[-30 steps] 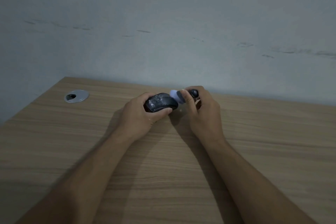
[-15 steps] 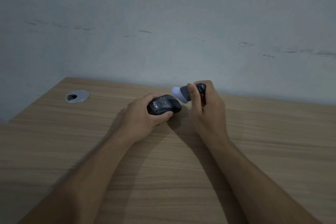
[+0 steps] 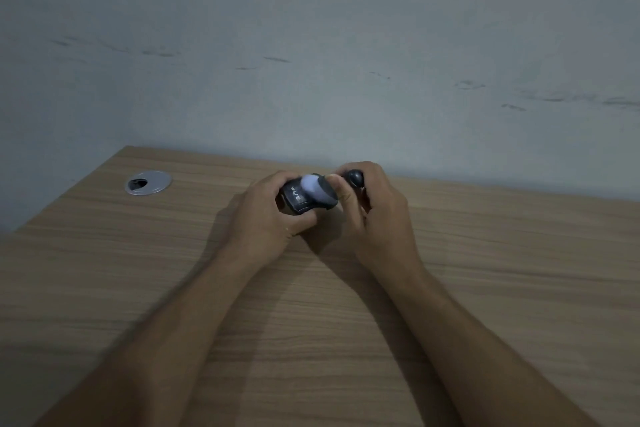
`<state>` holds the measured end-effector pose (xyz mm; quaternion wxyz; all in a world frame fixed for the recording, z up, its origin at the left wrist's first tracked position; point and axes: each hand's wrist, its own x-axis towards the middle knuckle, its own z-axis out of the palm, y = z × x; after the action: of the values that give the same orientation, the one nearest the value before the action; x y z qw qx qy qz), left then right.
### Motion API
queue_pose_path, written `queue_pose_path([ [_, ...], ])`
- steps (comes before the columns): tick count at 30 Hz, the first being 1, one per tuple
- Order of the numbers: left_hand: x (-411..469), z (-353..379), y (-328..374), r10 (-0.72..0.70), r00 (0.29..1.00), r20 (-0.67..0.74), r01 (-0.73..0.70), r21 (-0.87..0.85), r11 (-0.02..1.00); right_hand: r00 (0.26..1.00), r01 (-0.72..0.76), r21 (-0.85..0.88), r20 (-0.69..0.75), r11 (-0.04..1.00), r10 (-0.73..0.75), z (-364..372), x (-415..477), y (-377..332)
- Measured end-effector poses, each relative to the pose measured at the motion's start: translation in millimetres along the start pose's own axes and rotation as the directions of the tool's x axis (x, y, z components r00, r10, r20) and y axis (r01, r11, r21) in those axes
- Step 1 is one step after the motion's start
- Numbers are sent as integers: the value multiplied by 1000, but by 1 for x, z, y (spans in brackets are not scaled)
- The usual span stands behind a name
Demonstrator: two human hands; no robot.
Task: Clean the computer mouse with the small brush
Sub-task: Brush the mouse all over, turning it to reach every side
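Note:
My left hand point(image 3: 259, 215) grips a black computer mouse point(image 3: 294, 201) just above the wooden desk point(image 3: 485, 270), near its far edge; white lettering shows on the mouse's side. My right hand point(image 3: 374, 211) is closed around the dark handle of a small brush point(image 3: 322, 192), thumb along its collar. The brush's pale bristle head rests against the top of the mouse. My left fingers hide the mouse's far side and underside.
A round silver cable grommet point(image 3: 148, 183) is set into the desk at the far left. A pale grey wall point(image 3: 311, 62) with faint scuff marks rises directly behind the desk's back edge. Both forearms stretch across the desk's middle.
The brush, lifted off to the right of the mouse half a second ago, has come down and left onto the mouse's top. My left hand still holds the mouse, slightly turned.

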<state>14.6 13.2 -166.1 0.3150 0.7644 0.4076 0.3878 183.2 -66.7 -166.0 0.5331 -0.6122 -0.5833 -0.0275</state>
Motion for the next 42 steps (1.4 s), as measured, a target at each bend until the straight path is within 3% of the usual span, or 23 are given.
queue_pose_path([
  [6, 0, 2, 0, 9, 998, -69, -13, -55, 998, 980, -157, -3, -123, 988, 156, -8, 5, 9],
  [8, 1, 3, -2, -7, 997, -83, 3, -48, 999, 987, -83, 8, -139, 997, 83, -10, 2, 0],
  [11, 3, 3, -5, -4, 997, -83, 5, 7, 1000, 999, 26, 11, -29, 1000, -26, -3, -4, -6],
  [13, 3, 2, -4, -11, 996, -88, 10, -20, 1000, 1000, -21, 3, 2, 1000, 21, 2, -3, -1],
  [17, 1, 2, -2, -14, 994, -109, 2, -105, 995, 988, -120, 6, -94, 993, 120, -7, 1, 6],
  [19, 1, 3, -2, -9, 995, -98, 1, -75, 997, 992, -69, 37, -108, 997, 73, -10, -1, -2],
  [23, 5, 5, -7, 12, 994, -110, -11, 4, 1000, 991, 132, 22, 2, 991, -132, 0, -8, -13],
  [29, 2, 5, -7, 40, 986, -160, -36, 27, 999, 994, -36, -21, -108, 999, 34, -2, -3, -1],
  [34, 4, 4, -9, 86, 989, -119, -75, 91, 993, 993, 115, 23, -9, 993, -115, 0, -11, -17],
  [40, -4, 4, 3, 117, 984, -137, -93, 170, 981, 989, -117, 3, -87, 993, 117, -2, -1, 4],
  [42, -4, 4, 3, 144, 983, -116, -122, 174, 977, 986, -128, 28, -103, 991, 130, -7, -1, 3],
])
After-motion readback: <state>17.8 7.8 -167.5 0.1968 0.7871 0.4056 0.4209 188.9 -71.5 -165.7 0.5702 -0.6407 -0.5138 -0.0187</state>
